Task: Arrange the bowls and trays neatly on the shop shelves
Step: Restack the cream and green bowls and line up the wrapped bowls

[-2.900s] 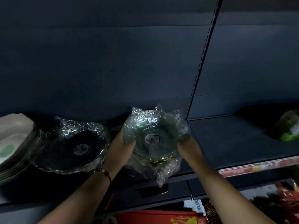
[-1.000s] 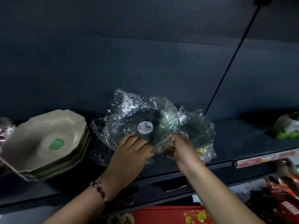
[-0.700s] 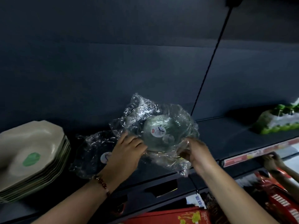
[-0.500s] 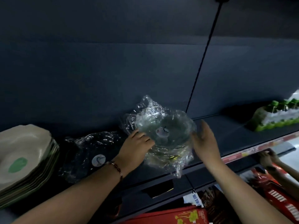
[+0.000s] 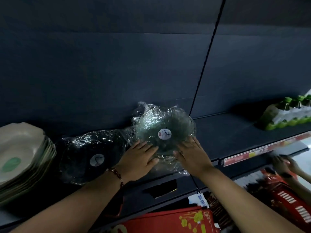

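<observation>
Sitting far left on the dark shelf (image 5: 232,137): beige tray stack (image 5: 20,157). Next, 1 wrapped glass bowl (image 5: 94,155) is lying flat. Left hand (image 5: 139,158) and right hand (image 5: 191,155), fingers extended flat, ungripping, are pressing the near side of a 2nd wrapped bowl stack (image 5: 165,130). Green bottle pack (image 5: 286,113) is resting far right.

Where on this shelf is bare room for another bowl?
Free: the shelf between the wrapped glass bowl and the green bottle pack. Crowded: leftward, the dark wrapped bowl and cream tray stack sit close together.
</observation>
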{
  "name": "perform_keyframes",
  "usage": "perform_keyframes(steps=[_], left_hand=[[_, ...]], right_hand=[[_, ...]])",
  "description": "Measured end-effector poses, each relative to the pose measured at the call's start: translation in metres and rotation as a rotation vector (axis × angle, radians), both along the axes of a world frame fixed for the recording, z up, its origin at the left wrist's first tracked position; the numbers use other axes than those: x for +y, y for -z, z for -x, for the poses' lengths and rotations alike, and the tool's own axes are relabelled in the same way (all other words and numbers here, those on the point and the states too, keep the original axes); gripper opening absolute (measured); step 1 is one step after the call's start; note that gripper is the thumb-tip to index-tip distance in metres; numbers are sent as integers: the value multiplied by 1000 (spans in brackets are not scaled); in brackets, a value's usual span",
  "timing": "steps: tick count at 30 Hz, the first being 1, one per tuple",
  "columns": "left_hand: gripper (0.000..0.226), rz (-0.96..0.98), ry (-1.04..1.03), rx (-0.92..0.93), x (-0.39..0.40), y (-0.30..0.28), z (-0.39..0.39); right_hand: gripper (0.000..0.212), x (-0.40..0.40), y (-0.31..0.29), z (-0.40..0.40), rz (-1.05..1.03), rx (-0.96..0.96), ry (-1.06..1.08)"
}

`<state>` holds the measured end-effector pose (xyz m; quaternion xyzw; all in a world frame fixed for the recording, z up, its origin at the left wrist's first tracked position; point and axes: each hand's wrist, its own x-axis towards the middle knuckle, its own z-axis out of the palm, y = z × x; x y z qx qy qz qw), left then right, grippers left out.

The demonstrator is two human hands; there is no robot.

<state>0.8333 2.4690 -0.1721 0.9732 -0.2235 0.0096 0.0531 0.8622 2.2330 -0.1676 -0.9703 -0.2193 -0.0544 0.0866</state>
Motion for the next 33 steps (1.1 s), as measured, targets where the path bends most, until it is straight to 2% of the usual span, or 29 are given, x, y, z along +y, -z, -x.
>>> perform_keyframes(steps=[2, 5, 9, 14, 16, 23, 26, 28, 29, 33], left_hand=[[75, 27, -26, -63, 6, 3, 9], [64, 39, -68, -200, 26, 7, 25], [60, 86, -177, -267, 62, 12, 58], [60, 31, -336, -171, 112, 39, 91], [59, -13, -375, -122, 129, 53, 93], [11, -108, -380, -3, 157, 73, 99], [19, -70, -373, -21, 162, 77, 107], [23, -43, -336, -39, 161, 77, 118], [24, -27, -313, -49, 160, 76, 123], [16, 121, -257, -166, 157, 68, 150]], right_hand=[[68, 4, -4, 2, 32, 22, 31], [63, 22, -10, 11, 66, 52, 68], [74, 69, -14, 39, 86, 15, -90], [72, 137, 0, 69, 68, 32, -292], [64, 158, 10, 76, 86, 85, -322], [67, 195, 43, 95, 64, 203, -281], [67, 201, 46, 105, 5, 269, -221], [67, 203, 47, 111, -121, 340, -168], [66, 203, 48, 115, -246, 399, -106], [53, 203, 45, 131, -936, 614, 247]])
